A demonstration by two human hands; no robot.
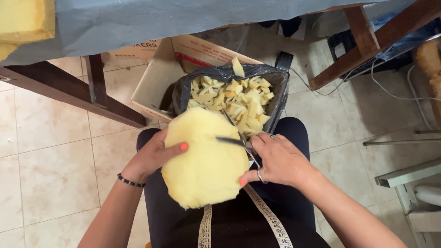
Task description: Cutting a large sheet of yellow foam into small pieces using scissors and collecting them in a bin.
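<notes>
My left hand grips the left edge of a thick, rounded piece of yellow foam held over my lap. My right hand holds metal scissors, whose open blades lie across the foam's upper right part. Just beyond the foam stands a bin lined with a black plastic bag, filled with several small yellow foam pieces. One small foam piece is in the air above the bin. A measuring tape hangs down over my dark clothing.
An open cardboard box stands behind the bin on the tiled floor. A dark wooden table frame covered by blue cloth is at the left. Wooden legs, cables and white furniture parts lie at the right.
</notes>
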